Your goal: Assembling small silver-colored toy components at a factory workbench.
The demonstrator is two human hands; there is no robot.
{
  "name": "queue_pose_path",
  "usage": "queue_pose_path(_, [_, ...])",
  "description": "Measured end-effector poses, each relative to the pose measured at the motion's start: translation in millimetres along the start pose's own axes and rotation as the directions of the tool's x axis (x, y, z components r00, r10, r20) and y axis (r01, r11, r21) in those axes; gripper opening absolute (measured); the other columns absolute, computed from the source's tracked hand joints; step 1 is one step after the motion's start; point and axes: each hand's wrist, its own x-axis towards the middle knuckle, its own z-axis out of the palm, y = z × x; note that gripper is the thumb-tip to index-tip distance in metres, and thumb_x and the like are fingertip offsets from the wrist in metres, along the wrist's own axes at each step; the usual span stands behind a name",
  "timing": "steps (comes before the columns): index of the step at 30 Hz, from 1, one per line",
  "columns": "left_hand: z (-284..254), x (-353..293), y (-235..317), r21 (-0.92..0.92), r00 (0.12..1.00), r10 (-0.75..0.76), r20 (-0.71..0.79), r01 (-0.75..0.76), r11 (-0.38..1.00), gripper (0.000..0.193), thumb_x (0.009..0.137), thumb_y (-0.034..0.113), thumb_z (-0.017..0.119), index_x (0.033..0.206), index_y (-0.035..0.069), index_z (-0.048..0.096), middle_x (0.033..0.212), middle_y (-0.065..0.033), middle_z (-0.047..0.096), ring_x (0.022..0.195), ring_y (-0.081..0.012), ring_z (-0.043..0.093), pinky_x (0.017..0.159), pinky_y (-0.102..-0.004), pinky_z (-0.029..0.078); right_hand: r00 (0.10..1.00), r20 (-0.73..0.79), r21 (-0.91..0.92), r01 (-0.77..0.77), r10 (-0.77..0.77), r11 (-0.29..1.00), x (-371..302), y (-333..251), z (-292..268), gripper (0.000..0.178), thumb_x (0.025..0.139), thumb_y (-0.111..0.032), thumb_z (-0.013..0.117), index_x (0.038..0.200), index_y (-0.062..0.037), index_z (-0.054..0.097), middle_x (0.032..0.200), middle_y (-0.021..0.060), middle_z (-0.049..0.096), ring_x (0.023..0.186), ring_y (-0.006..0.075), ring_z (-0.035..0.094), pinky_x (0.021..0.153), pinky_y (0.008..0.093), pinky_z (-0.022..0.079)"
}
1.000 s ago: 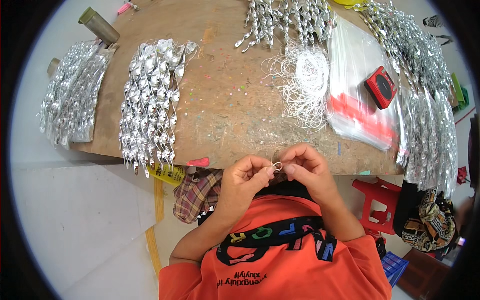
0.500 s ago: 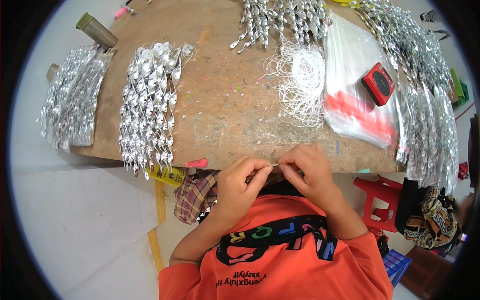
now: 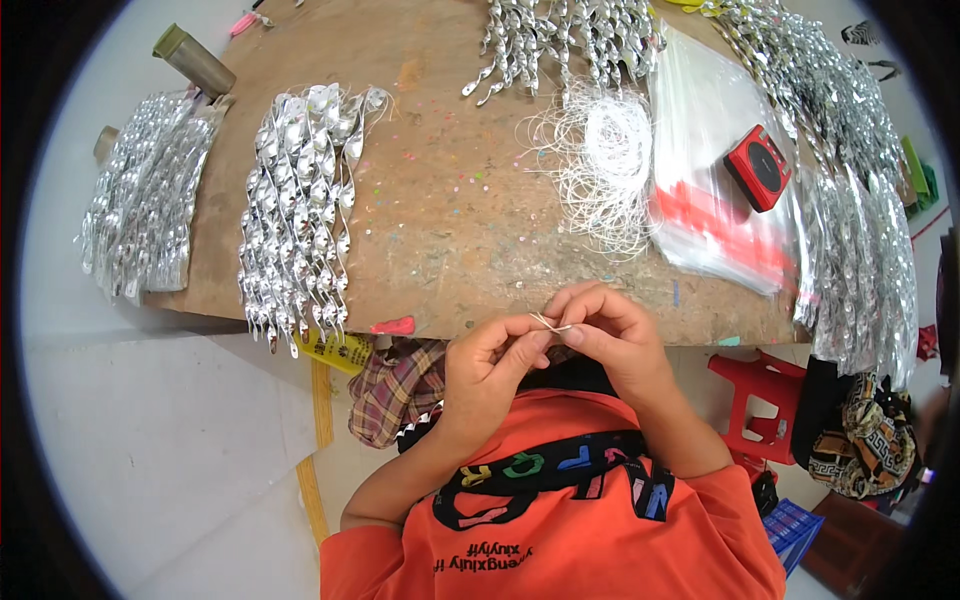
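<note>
At the near edge of the wooden table, my left hand and my right hand meet fingertip to fingertip, both closed in a pinch. Between them is a thin white string, which makes a small loop or crossing at the fingertips. A tangled bundle of the same kind of white string lies on the table beyond my right hand. Twisted silver foil strips lie in a bunch to the left, their lower ends hanging at the table edge.
Clear plastic bags with a red band carry a red-and-black box-shaped device. More silver strips hang over the right edge; wrapped ones lie far left beside a metal tube. A red stool stands below right.
My fingertips have come closer together, the right fingers now curling over the string. The string, stretched short between them before, now shows a small loop or crossing.
</note>
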Motion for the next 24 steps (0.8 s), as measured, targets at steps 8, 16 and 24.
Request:
queue_pose_path(8, [-0.2, 0.2, 3.4, -0.157, 0.999, -0.054, 0.0, 0.053, 0.986, 0.012, 0.086, 0.005, 0.057, 0.094, -0.003, 0.061, 0.085, -0.0044, 0.062, 0.069, -0.0061, 0.054, 0.063, -0.0177, 0.043, 0.999, 0.042, 0.001, -0.004, 0.004, 1.0, 0.6, 5.0, -0.7, 0.005, 0.082, -0.005, 0.059, 0.085, -0.0023, 0.057, 0.1, 0.0076, 0.052, 0.089, 0.0126, 0.052, 0.079, 0.0255, 0.043])
queue_pose_path(16, [-1.7, -0.2, 3.4, -0.17, 0.996, -0.084, -0.004, 0.082, 0.982, 0.011, 0.086, 0.007, 0.058, 0.093, -0.001, 0.061, 0.08, -0.0028, 0.061, 0.068, -0.0051, 0.053, 0.061, -0.0163, 0.042, 0.996, 0.074, -0.099, 0.055, -0.048, 0.994, -0.6, 7.4, -2.7, 0.005, 0.083, -0.003, 0.058, 0.087, -0.0011, 0.055, 0.1, 0.0086, 0.052, 0.09, 0.013, 0.052, 0.079, 0.0256, 0.043])
queue_pose_path(24, [-3.0, -1.9, -3.7, -0.028, 0.999, -0.037, -0.037, 0.036, 0.999, 0.006, 0.082, 0.003, 0.06, 0.087, 0.001, 0.06, 0.076, -0.0013, 0.059, 0.065, -0.0045, 0.052, 0.057, -0.0174, 0.041, 0.981, 0.04, -0.367, 0.193, -0.192, 0.91, 0.4, -4.5, 1.2, 0.007, 0.08, -0.004, 0.06, 0.086, -0.0024, 0.057, 0.1, 0.0098, 0.054, 0.09, 0.0155, 0.052, 0.078, 0.026, 0.042])
